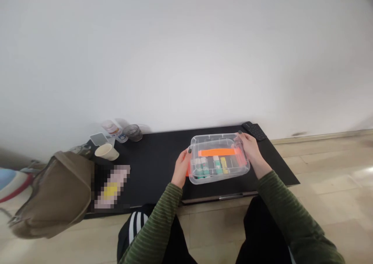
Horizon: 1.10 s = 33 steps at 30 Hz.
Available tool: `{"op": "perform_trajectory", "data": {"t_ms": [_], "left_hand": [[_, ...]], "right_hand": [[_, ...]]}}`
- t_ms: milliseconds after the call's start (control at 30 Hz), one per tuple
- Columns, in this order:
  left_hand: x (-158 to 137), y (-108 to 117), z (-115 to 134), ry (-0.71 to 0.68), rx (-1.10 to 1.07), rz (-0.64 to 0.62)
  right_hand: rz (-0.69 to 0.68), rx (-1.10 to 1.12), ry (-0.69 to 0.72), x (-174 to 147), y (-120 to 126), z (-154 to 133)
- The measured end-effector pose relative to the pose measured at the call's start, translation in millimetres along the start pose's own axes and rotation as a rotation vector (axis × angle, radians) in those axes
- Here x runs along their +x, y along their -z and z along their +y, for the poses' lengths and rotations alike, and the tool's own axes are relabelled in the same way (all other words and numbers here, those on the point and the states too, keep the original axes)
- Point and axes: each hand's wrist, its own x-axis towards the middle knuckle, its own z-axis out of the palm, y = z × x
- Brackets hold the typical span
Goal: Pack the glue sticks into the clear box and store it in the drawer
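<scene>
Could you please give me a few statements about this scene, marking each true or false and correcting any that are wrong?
1. The left hand and right hand both hold the rectangular clear plastic box. True.
2. The flat plastic handle across the box's top is blue. False: it is orange.
3. The brown fabric bag is at the right end of the black rectangular table. False: it is at the left end.
4. The small black keypad lies near the wall, toward the table's right end. True.
5. The round off-white cup is between the hands. False: it is left of both, near the bag.
</scene>
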Motion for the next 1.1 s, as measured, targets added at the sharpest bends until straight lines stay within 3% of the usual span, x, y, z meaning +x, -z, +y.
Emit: {"op": "perform_trajectory", "data": {"t_ms": [133,300,700,867,967,1100], "left_hand": [[0,2,-2,-0.022,0.063,-0.045],[-2,4,-3,0.006,0.03,-0.085],[-9,12,4,0.016,0.152,-0.196],[-15,8,-7,-0.008,0.088,-0.035],[-24,0,-11,0.082,-0.014,0.076],[-38,-6,-5,0.187,-0.138,-0.057]], "right_hand": [[-0.018,-0.374,0.127,6,-6,2],[-0.061,-0.527,0.153,9,-11,4],[-0.156,-0.586,0.092,1,-7,6],[-0.13,-0.56,0.082,-3,-8,6],[-0.11,-0.522,0.066,-4,-9,8],[-0.075,-0.45,0.004,-4,0,15]]}}
